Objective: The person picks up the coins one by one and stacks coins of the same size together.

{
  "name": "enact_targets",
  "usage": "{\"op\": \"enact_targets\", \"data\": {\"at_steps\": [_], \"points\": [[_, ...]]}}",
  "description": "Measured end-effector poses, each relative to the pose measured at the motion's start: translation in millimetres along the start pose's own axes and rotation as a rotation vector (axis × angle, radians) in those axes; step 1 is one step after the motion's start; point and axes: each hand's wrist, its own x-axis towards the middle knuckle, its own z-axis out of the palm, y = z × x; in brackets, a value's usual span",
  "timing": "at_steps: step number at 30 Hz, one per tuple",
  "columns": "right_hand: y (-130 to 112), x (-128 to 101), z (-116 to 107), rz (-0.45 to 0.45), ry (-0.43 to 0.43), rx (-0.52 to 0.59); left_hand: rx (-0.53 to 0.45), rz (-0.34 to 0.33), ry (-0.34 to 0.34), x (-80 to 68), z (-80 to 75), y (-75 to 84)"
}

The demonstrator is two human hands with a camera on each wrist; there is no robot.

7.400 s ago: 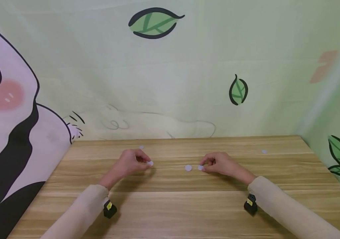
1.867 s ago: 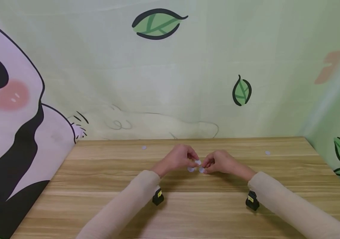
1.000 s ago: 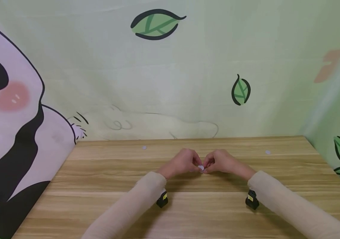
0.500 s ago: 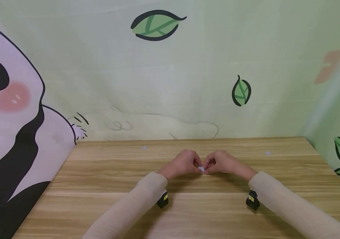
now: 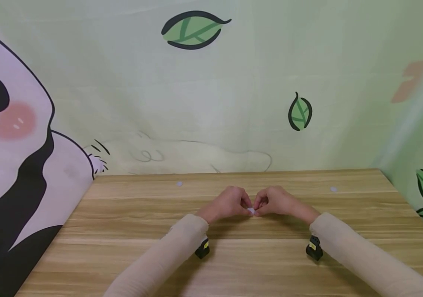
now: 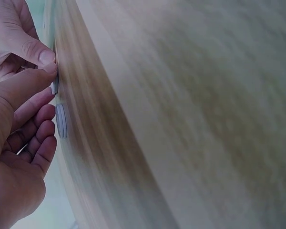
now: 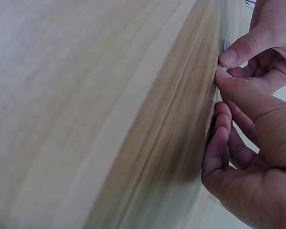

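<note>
Close over the wooden table (image 5: 233,264), both hands meet fingertip to fingertip. Left hand (image 5: 229,201) and right hand (image 5: 276,201) pinch at a small white disc (image 5: 251,210) from either side, thumbs nearly touching. Most of that disc is covered; its pale edge (image 6: 55,87) shows beneath the thumb in the left wrist view. A second white disc (image 6: 61,121), with a layered edge, lies flat on the wood beside the left hand's curled lower fingers. In the head view the left hand hides it.
Two more white discs lie toward the table's back, a left one (image 5: 179,184) and a right one (image 5: 333,189). Behind the table hangs a pale green cloth (image 5: 211,107) printed with leaves and a panda. Black wrist cameras (image 5: 314,248) hang below the sleeves.
The left hand has come rightward with its disc to the disc at the right hand, covering the one that lay between them. The right hand has stayed nearly still. In the last half second, little moves.
</note>
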Motion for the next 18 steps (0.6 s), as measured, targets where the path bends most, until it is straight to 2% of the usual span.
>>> {"op": "enact_targets", "data": {"at_steps": [8, 18], "points": [[-1.3, 0.8, -1.1, -0.006, -0.008, 0.008, 0.011, -0.005, -0.002, -0.8, -1.7, 0.9], [1.3, -0.7, -4.3, -0.015, -0.064, 0.055, -0.050, -0.022, 0.005, -0.7, 0.6, -1.1]]}}
